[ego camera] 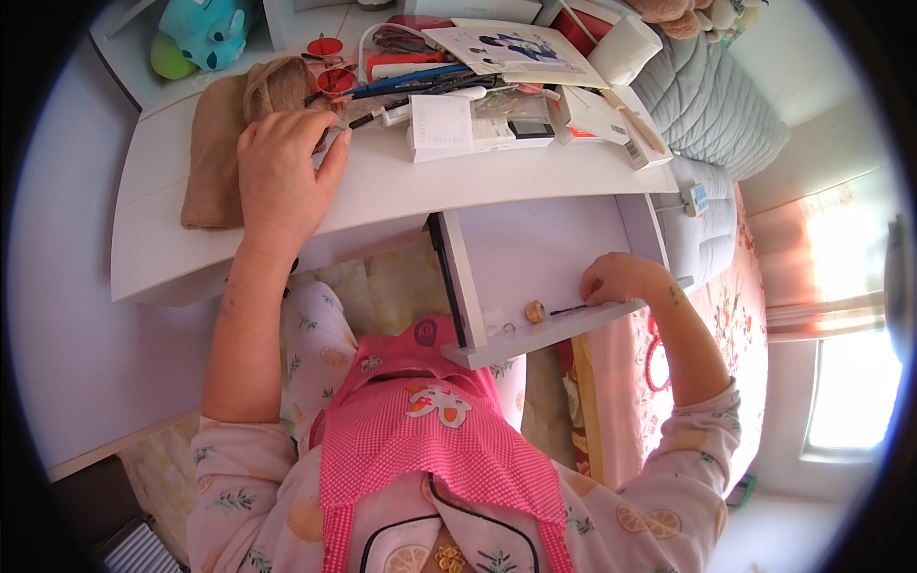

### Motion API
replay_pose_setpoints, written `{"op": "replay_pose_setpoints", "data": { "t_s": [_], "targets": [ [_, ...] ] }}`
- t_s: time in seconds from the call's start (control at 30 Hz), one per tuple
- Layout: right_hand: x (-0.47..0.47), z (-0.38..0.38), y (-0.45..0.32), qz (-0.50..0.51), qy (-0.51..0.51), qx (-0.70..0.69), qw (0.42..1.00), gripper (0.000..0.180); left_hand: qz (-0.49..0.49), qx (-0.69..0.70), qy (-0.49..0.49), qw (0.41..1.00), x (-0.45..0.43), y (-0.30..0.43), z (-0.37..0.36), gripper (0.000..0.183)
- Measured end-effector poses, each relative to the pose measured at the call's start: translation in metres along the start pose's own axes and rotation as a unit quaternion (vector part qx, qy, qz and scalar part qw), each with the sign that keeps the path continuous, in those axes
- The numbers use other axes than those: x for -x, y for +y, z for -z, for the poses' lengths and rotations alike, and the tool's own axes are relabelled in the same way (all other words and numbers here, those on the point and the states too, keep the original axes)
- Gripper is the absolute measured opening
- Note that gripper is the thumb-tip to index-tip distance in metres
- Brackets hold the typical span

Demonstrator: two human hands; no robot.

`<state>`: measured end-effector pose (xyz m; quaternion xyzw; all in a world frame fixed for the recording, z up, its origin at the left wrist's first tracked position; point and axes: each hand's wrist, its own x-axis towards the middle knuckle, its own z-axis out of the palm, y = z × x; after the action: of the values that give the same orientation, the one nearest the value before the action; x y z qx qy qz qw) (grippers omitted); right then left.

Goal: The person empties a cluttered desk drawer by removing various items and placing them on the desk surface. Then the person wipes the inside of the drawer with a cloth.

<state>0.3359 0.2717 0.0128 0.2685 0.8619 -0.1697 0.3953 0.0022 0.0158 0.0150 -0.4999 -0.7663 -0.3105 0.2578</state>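
My left hand [286,168] is over the desk at the edge of a folded brown towel [211,154], thumb apart from the fingers. Something dark shows between thumb and fingers; whether it is held is unclear. Just beyond lie sunglasses with red lenses [335,80]. My right hand [620,281] reaches into a pulled-out white drawer [544,236], fingers curled down near its front wall. A thin dark stick [568,310] ends at those fingertips, and the grip itself is hidden. Left of it on the drawer floor are a small round amber-coloured object [535,311] and a small ring [509,327].
Pencils [408,82], a printed picture card [516,50], small white boxes [440,136], a comb [634,118] and a white paper roll [625,50] crowd the desk's back [401,190]. A teal plush toy [208,32] sits at left. A bed [731,315] adjoins at right.
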Motion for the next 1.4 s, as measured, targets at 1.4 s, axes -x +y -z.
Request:
{"op": "replay_pose_setpoints", "data": {
  "t_s": [1.4],
  "targets": [
    [-0.007, 0.051, -0.064, 0.160, 0.597, -0.064, 0.783, 0.015, 0.008, 0.014, 0.041, 0.999, 0.001, -0.002, -0.007, 0.011]
  ]
}}
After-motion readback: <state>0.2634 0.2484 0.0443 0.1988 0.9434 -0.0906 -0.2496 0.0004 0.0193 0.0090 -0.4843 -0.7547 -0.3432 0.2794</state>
